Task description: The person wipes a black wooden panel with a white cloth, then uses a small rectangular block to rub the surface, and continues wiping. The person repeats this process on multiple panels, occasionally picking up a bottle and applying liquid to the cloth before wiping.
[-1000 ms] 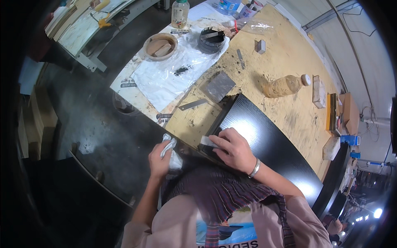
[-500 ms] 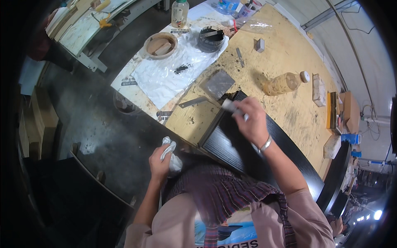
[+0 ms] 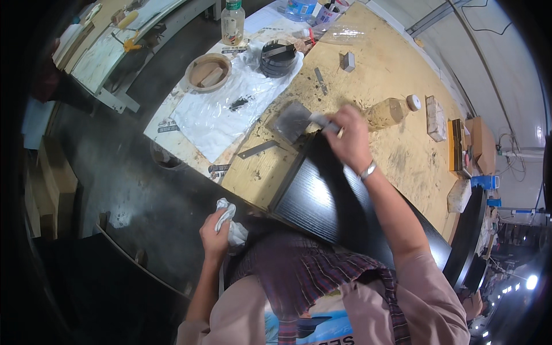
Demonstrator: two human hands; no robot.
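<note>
Pale piece (image 3: 322, 121) in right hand (image 3: 351, 138); white cloth (image 3: 237, 232) in left hand (image 3: 213, 234)

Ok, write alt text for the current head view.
A person's right hand holds a small pale piece near a glossy black board on a workbench; the left hand grips a crumpled white wad. A grey block lies nearby.

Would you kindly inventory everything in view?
workbench: one, tan, centre
slab: one, grey, beyond panel
metal strips: two, grey, workbench
plastic sheet: one, white, left
bowl: one, brown, upper left
tub: one, black, upper centre
white-capped bottle: one, yellowish, workbench's right
green-capped bottle: one, clear, far edge
panel: one, black, near side
cloth: one, white, left hand
pale piece: one, whitish, right hand
left hand: one, bare, lower left
right hand: one, bare, near panel
</note>
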